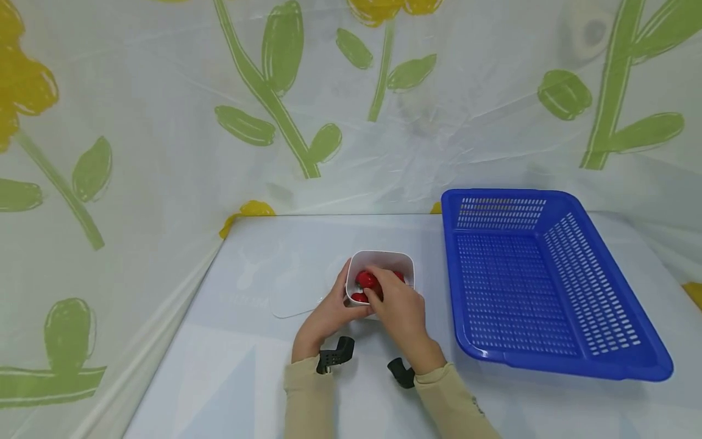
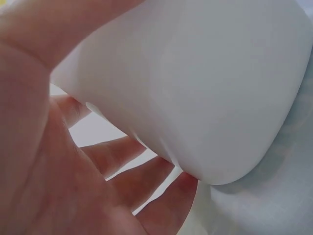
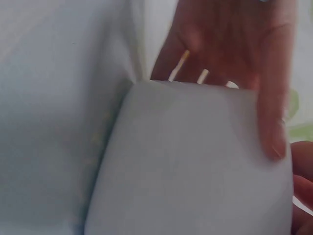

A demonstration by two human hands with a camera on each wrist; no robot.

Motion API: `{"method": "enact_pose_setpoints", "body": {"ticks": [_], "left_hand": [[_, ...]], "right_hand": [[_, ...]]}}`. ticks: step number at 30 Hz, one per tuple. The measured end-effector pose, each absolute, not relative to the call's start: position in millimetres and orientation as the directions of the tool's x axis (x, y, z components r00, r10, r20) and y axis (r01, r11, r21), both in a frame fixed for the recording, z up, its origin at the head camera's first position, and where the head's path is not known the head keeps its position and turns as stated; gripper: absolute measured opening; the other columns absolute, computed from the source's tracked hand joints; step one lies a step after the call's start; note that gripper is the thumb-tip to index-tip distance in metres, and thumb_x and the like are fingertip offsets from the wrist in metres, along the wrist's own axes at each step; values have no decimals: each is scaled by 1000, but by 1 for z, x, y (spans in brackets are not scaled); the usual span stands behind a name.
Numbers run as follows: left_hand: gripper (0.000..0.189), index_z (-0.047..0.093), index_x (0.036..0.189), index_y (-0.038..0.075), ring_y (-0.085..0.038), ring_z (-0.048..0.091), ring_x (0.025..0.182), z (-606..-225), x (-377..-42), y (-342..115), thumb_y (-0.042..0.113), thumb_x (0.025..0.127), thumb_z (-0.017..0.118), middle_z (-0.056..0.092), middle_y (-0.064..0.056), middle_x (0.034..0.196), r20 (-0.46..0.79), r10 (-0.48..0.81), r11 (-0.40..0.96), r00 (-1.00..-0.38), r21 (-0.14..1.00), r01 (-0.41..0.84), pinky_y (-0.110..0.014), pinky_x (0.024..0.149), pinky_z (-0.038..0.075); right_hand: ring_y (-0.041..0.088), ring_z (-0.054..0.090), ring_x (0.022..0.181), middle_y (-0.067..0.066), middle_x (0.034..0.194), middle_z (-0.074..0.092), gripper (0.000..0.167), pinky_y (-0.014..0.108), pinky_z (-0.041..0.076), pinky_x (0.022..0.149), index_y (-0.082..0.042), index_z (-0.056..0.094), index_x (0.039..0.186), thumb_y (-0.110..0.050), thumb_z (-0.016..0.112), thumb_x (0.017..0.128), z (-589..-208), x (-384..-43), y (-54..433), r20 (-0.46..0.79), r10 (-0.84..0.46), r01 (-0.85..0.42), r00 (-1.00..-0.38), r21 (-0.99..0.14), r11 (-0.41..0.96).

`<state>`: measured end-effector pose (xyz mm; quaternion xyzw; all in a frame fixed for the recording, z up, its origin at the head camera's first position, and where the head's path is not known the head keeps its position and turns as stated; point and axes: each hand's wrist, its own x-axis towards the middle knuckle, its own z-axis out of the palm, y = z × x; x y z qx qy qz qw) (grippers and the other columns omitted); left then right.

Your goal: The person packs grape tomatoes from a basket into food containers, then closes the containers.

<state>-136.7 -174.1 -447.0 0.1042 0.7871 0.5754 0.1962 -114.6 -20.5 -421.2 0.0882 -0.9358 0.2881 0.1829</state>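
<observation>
A white square container (image 1: 408,262) stands on the table with several small red fruits (image 1: 359,297) inside. My left hand (image 1: 333,311) grips it from the left side, thumb along the near wall and the other fingers around the side. In the left wrist view, the fingertips (image 2: 183,188) press against the container's smooth wall. My right hand (image 1: 403,305) reaches over the rim, and its thumb and forefinger pinch one shiny red fruit (image 1: 365,280). That hand covers part of the container's inside. In the right wrist view, the container wall (image 3: 195,161) hides the right fingertips.
A large blue plastic basket (image 1: 457,292) with slotted walls stands to the right. Left of the container lies a clear flat lid (image 1: 293,308) on the white table (image 1: 219,360). A white curtain (image 1: 164,110) with flower prints hangs behind and at the left.
</observation>
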Motion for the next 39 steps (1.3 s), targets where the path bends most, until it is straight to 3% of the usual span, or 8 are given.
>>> {"method": "enact_pose_setpoints", "body": {"ticks": [9,13,19,25,29,32,39], "left_hand": [[98,2,137,47,-20,28,125,-451,-138,-175,44,69,73,20,13,141,-194,379,323,-905,944,-68,-41,89,40],[98,3,140,42,-17,28,124,-440,-136,-175,38,71,73,22,11,140,-195,394,298,-898,952,-76,-39,91,39],[96,3,144,26,-23,31,123,-419,-130,-173,26,76,71,24,-2,141,-160,442,272,-883,961,-38,-37,90,40],[92,8,144,25,-26,29,125,-418,-129,-178,22,77,70,21,-5,144,-160,448,269,-879,963,-38,-39,91,40],[85,14,144,25,-30,24,129,-412,-126,-187,22,79,69,21,-4,145,-219,393,332,-893,939,-84,-44,94,35],[80,19,143,25,-30,28,128,-409,-125,-196,23,80,67,25,-5,144,-232,338,376,-912,922,-95,-46,96,33],[61,32,137,31,-19,38,122,-422,-129,-220,22,84,62,41,1,134,-86,92,400,-992,916,-42,-41,97,33]], "right_hand": [[17,62,82,-4,108,62,39,36,50,65,-21,61,112,-15,71,75,-424,-115,-22,445,-65,-304,-893,-492,815],[15,61,75,-4,108,62,36,31,49,63,-21,62,111,-12,69,77,-422,-115,-20,460,-97,-342,-882,-487,804],[15,61,77,-3,98,64,28,31,50,67,-19,64,104,-12,69,77,-422,-114,-19,462,-117,-357,-879,-475,804],[15,61,81,-3,98,64,29,33,50,71,-19,65,105,-14,69,77,-423,-113,-18,453,-123,-363,-883,-492,791],[12,59,80,-4,97,63,27,29,50,69,-18,65,104,-13,68,78,-421,-112,-17,440,-111,-372,-891,-568,735],[9,55,78,-5,95,62,27,25,49,67,-16,65,103,-9,68,78,-420,-111,-17,463,-96,-403,-881,-629,665],[6,54,81,-3,94,61,23,22,49,67,-10,65,100,-3,66,78,-417,-107,-27,581,-100,-545,-808,-673,501]]}}
